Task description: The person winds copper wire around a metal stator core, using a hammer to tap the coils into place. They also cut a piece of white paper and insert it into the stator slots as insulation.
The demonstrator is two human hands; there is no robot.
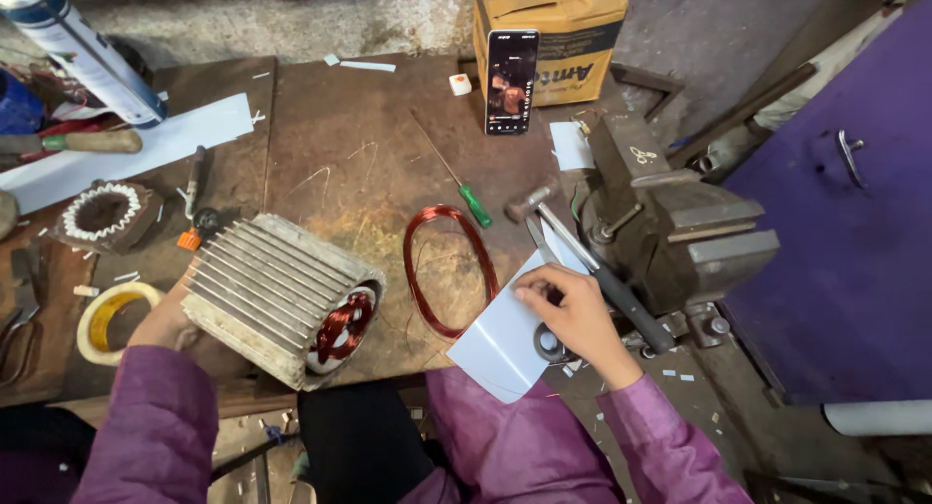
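Two hands are at work on the bench. The left hand (163,319) rests against the finned motor stator (282,295), its grip hidden behind the casing. The right hand (573,315) is closed on scissors (549,341) over a white paper sheet (500,344). A copper wire coil (449,269) lies between the hands.

Red copper coil (449,269), white paper sheet (500,339), green-handled screwdriver (475,205)

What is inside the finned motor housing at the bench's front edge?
The open end of the finned motor housing shows red-brown copper windings inside a pale ring. How far they run inside is hidden by the casing. The left hand rests against its far side.
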